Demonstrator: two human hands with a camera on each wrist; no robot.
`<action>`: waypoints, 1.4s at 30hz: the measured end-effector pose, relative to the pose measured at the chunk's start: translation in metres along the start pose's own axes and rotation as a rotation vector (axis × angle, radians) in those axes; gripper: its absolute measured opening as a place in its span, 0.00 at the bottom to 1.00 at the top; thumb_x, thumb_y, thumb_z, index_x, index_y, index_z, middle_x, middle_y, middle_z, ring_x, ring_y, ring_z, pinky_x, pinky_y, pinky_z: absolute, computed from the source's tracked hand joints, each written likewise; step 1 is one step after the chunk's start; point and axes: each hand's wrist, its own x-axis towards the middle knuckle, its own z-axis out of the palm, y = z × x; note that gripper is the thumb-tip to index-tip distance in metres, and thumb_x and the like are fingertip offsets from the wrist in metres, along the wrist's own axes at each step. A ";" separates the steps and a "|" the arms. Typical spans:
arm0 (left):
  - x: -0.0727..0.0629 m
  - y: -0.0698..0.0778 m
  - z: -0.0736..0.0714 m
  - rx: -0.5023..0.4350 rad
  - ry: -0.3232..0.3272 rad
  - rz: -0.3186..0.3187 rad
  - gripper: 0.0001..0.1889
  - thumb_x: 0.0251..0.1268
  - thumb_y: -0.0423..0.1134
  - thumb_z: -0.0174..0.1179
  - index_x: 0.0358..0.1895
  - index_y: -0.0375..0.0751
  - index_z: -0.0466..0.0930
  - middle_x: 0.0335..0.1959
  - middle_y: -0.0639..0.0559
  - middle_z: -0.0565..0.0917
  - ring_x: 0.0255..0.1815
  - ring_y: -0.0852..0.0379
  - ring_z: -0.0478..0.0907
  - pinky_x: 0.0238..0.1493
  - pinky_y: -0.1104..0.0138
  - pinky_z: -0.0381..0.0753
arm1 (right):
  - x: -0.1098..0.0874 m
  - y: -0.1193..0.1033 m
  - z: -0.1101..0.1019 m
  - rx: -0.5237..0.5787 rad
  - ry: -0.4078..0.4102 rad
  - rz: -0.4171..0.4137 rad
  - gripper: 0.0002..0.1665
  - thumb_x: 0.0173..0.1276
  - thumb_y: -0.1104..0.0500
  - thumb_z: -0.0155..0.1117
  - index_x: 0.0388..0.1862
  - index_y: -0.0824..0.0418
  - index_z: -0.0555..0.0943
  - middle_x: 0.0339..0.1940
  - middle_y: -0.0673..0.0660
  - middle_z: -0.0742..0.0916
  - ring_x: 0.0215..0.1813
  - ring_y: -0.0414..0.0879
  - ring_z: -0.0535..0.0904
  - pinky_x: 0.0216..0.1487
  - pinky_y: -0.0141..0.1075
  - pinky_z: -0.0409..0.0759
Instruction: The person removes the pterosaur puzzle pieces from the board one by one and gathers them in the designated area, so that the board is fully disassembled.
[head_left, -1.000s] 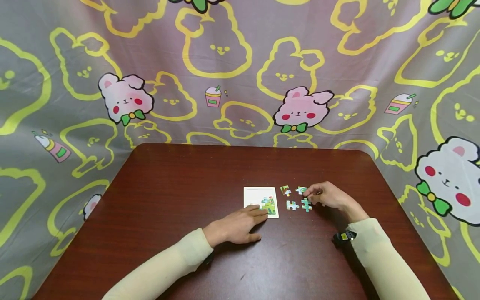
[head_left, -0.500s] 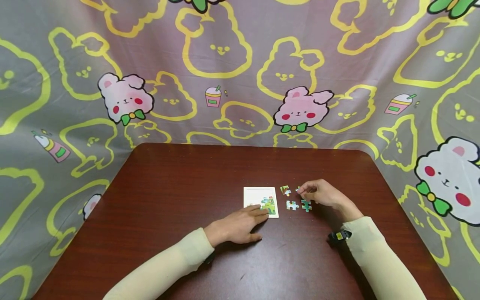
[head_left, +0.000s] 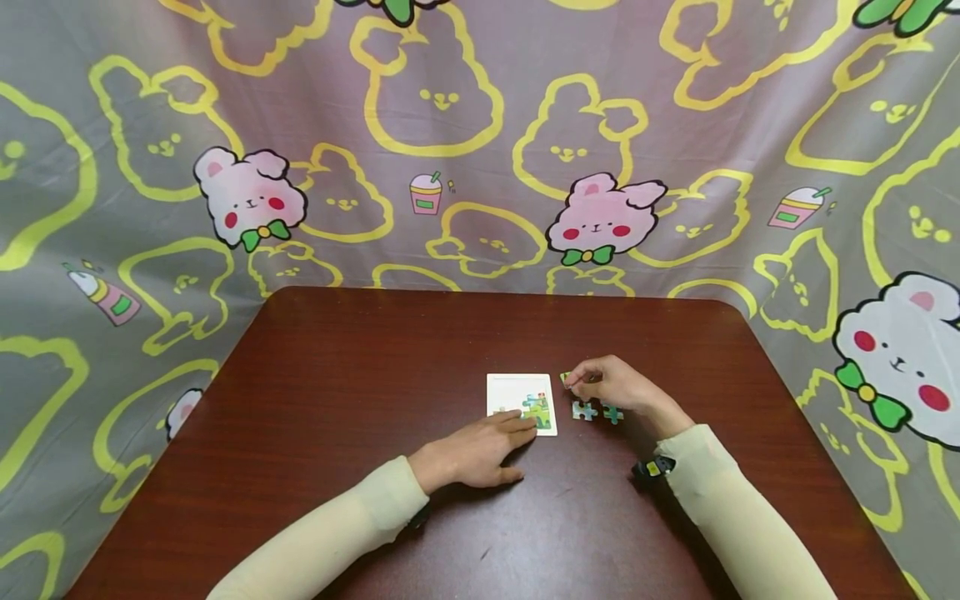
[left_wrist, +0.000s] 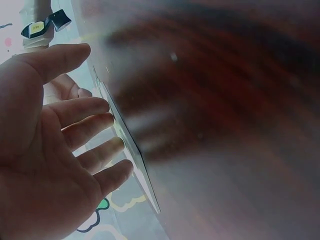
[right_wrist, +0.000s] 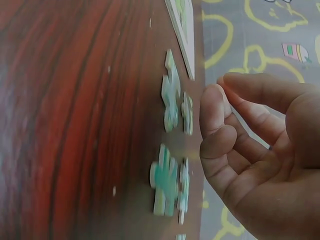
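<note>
My left hand (head_left: pixel 474 450) lies flat, its straight fingers resting on the near left part of a white puzzle board (head_left: pixel 517 387). Part of a green, blue and red picture (head_left: pixel 538 407) is assembled on that board. Loosely curled, my right hand (head_left: pixel 626 385) hovers over the loose pieces, fingertips by the far-left green jigsaw piece (head_left: pixel 566 378). No piece shows between its thumb and fingers in the right wrist view. Nearer are a pale blue piece (head_left: pixel 583 411) and a green piece (head_left: pixel 612 413). A far-row piece (right_wrist: pixel 184 192) is hidden by the hand in the head view.
The pieces and board lie on a dark reddish-brown table (head_left: pixel 360 367). A patterned cloth (head_left: pixel 480 108) with rabbit drawings hangs around its back and sides. Another piece (right_wrist: pixel 180 237) shows at the bottom edge of the right wrist view.
My right hand has moved left across the far row of pieces, from the right end to the piece nearest the board. My left hand stays in place on the board.
</note>
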 end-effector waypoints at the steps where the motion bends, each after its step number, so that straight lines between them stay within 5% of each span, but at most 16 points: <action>1: 0.000 0.000 0.000 -0.002 -0.001 -0.001 0.34 0.70 0.53 0.58 0.74 0.40 0.66 0.77 0.50 0.66 0.79 0.47 0.60 0.80 0.62 0.57 | 0.001 -0.001 0.002 0.004 -0.002 0.003 0.09 0.69 0.64 0.63 0.45 0.63 0.86 0.35 0.59 0.89 0.33 0.45 0.81 0.29 0.34 0.76; 22: 0.003 -0.002 -0.002 -0.020 0.002 -0.004 0.34 0.70 0.52 0.59 0.74 0.39 0.66 0.77 0.45 0.65 0.79 0.46 0.60 0.80 0.59 0.58 | 0.017 -0.014 0.025 -0.039 -0.062 -0.069 0.09 0.70 0.63 0.63 0.45 0.59 0.87 0.32 0.55 0.89 0.32 0.43 0.81 0.32 0.34 0.78; 42: 0.006 -0.001 -0.001 -0.028 -0.010 -0.021 0.34 0.70 0.53 0.59 0.74 0.41 0.66 0.78 0.45 0.64 0.80 0.48 0.59 0.79 0.59 0.59 | 0.023 -0.018 0.036 -0.074 -0.009 -0.046 0.06 0.61 0.63 0.71 0.38 0.57 0.89 0.28 0.49 0.88 0.29 0.39 0.78 0.31 0.33 0.74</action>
